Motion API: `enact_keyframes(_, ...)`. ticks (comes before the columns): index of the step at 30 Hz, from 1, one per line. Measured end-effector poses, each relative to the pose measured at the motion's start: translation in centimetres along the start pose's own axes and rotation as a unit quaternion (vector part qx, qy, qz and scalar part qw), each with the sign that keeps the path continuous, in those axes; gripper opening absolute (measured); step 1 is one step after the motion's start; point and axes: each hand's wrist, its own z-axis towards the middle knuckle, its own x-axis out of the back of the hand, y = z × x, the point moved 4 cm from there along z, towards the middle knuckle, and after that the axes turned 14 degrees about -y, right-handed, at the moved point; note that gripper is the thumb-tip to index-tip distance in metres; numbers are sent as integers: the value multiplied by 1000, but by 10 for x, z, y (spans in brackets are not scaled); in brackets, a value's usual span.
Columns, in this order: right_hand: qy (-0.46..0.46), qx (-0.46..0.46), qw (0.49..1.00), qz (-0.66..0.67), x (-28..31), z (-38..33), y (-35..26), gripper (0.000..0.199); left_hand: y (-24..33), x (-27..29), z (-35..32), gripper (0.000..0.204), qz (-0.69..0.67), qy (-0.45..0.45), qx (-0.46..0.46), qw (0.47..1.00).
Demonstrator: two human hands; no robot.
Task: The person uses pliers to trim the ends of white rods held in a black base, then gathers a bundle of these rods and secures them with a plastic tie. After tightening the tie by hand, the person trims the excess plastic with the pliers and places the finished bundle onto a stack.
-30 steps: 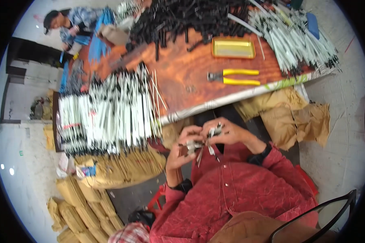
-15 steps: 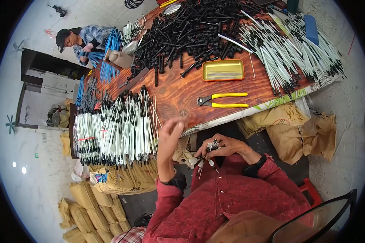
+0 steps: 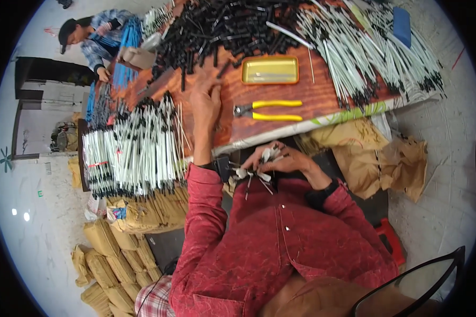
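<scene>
My left hand (image 3: 205, 100) reaches out over the wooden table (image 3: 185, 82), fingers stretched and a little blurred, with nothing seen in them. Just beyond its fingertips lies the near edge of a heap of black plastic parts (image 3: 222, 31). Close to my lap, my right hand (image 3: 290, 160) is closed round a small bundle of thin rods with white pieces (image 3: 270, 154) on them; some rods poke out below the fingers. Yellow-handled pliers (image 3: 276, 110) lie to the right of my left hand. Behind them sits a yellow tin (image 3: 269, 70) with thin rods inside.
White rods with black ends (image 3: 135, 150) stand packed at the left; more white rods (image 3: 349, 58) are piled at the right beside a blue block (image 3: 401, 27). Across the table, a co-worker (image 3: 101, 39) handles blue rods (image 3: 128, 55). Brown sacks (image 3: 108, 259) are stacked on the floor.
My left hand has moved forward from the table's near edge toward the black parts. My right hand keeps its bundle near my lap. The whole view has shifted slightly.
</scene>
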Motion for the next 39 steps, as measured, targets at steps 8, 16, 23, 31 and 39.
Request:
enact_keyframes(8, -23, -12, 999, -27, -5, 13, 8, 10, 85, 63, -115, 14, -138, -117, -21, 983)
enact_keyframes(16, -74, -47, 996, -13, -43, 37, 20, 12, 22, 38, -197, 28, -305, -274, 187, 893)
enact_keyframes(23, -77, -74, 987, -118, -57, 41, 28, 13, 9, 23, -215, 35, -473, -309, 107, 818)
enact_keyframes(31, -68, -104, 977, -173, -68, 50, 17, 17, 8, 31, -220, 37, -398, -284, -21, 872)
enact_keyframes(39, -13, -116, 988, -101, -60, 45, 28, 21, 3, 13, -211, 39, -435, -209, -104, 870)
